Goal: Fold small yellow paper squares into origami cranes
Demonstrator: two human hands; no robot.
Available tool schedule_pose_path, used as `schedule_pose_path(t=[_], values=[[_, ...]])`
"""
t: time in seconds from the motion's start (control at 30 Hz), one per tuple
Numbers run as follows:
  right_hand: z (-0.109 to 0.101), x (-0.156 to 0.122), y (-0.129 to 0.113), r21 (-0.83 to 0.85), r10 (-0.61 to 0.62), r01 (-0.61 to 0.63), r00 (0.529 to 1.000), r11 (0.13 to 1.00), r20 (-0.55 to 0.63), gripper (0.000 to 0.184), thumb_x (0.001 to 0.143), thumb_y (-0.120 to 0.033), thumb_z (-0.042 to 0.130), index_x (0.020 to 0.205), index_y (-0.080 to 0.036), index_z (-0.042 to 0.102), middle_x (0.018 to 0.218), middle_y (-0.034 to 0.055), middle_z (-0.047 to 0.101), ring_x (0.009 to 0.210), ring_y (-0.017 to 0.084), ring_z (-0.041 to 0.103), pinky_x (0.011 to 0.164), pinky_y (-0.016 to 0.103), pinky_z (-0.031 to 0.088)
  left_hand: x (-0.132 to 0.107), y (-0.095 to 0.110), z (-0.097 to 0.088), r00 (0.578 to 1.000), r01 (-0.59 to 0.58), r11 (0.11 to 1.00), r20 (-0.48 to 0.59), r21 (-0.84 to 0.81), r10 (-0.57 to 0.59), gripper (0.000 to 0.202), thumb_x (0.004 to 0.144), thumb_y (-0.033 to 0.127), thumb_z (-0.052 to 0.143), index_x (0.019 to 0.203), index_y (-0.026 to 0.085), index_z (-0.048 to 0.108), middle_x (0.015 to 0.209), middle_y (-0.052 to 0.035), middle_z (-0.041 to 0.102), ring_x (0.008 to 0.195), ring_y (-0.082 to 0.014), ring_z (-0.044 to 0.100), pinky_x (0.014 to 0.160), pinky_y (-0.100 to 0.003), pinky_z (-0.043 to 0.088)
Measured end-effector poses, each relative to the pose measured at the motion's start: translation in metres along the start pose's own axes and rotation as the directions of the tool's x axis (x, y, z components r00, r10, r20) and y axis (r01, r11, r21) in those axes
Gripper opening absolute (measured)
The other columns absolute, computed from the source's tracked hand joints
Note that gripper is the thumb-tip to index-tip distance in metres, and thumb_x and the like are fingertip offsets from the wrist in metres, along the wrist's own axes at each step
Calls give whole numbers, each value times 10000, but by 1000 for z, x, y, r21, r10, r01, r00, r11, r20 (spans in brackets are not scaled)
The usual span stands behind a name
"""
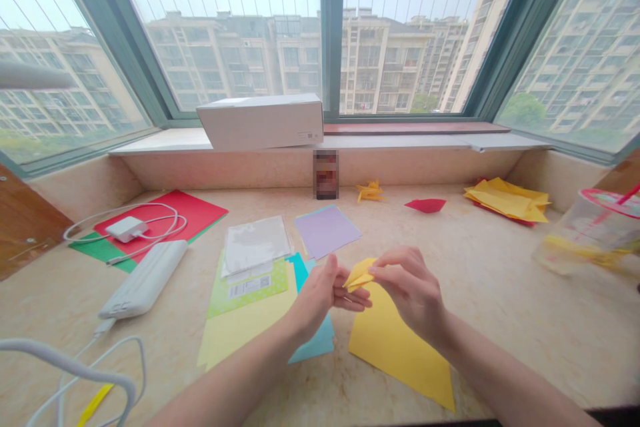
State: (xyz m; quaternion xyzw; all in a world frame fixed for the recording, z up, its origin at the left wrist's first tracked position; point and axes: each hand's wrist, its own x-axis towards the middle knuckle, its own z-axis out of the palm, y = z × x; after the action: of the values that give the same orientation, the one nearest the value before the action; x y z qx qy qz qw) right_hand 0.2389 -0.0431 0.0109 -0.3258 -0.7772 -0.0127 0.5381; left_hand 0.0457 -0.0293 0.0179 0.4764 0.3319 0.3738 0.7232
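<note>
Both my hands meet over the middle of the stone sill and pinch a small folded yellow paper piece (pixel 359 273). My left hand (pixel 323 297) grips its lower left side with thumb and fingers. My right hand (pixel 411 290) pinches its right edge from above. Directly beneath them lies a flat yellow sheet (pixel 395 347), with a teal sheet (pixel 320 340) and a pale yellow sheet (pixel 245 330) to its left.
A lilac sheet (pixel 326 230), a plastic sleeve (pixel 255 243), a white power bank (pixel 145 279), and a charger (pixel 127 228) on red paper (pixel 193 210) lie left. Folded yellow (pixel 370 191) and red (pixel 426 205) pieces, stacked yellow sheets (pixel 505 200), and a plastic cup (pixel 590 230) are at the back right. A white box (pixel 260 121) rests on the ledge.
</note>
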Motion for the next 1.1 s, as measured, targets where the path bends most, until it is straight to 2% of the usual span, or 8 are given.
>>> schedule_pose_path(t=[0.2,0.33,0.43,0.57,0.63,0.73,0.9,1.1], values=[[-6,3,5,-57,-123,137,972,989,199,312,934,-69,551,1110,-281,699,1213,84,633,1128,247,576,957,461,421,-2,9,1,998,-34,999,52,-13,34,415,782,508,761,878,110,693,805,-89,754,762,-196,728,740,-286,549],[-5,5,5,-74,-22,40,971,996,239,354,944,-92,543,1151,-331,700,1427,73,505,1291,279,476,1035,504,379,-1,8,2,997,-84,996,-4,-38,83,337,806,418,771,939,122,681,838,-77,761,771,-177,724,778,-292,542],[2,5,1,35,170,-178,971,983,171,358,955,-152,541,1253,-323,642,1478,82,470,1349,283,441,1079,518,369,0,5,2,988,-135,989,-82,-63,130,317,813,392,770,966,137,658,904,-83,769,825,-193,730,838,-332,537],[17,7,-8,312,567,-587,808,747,160,440,931,-354,618,1355,-255,556,1308,118,634,1177,276,604,965,467,503,0,2,6,975,-179,982,-140,-54,170,290,827,391,756,921,148,631,865,-69,768,816,-191,720,858,-351,525],[22,8,-11,382,643,-687,722,619,257,402,911,-408,638,1263,-215,635,1118,107,724,986,255,677,861,423,549,0,1,8,975,-175,985,-143,-6,172,296,828,407,750,891,146,626,820,-65,766,788,-182,710,822,-323,517],[25,8,-14,391,691,-739,664,548,286,280,882,-415,670,1023,-180,734,917,80,752,804,219,670,765,376,554,-2,0,10,977,-161,985,-129,59,167,328,820,444,747,863,143,625,793,-71,765,773,-181,702,769,-289,503],[28,4,-14,380,680,-700,703,605,211,176,873,-370,688,946,-217,730,840,34,715,767,189,622,710,336,544,-5,1,12,979,-151,982,-120,110,164,389,844,520,689,874,136,637,761,-71,748,736,-180,691,716,-281,513],[25,-3,-11,412,480,-515,855,752,194,173,931,-271,612,995,-283,772,964,48,677,867,193,641,689,328,587,-7,4,15,968,-186,980,-156,74,196,388,848,520,681,790,144,610,673,-37,696,636,-152,652,648,-262,511]])
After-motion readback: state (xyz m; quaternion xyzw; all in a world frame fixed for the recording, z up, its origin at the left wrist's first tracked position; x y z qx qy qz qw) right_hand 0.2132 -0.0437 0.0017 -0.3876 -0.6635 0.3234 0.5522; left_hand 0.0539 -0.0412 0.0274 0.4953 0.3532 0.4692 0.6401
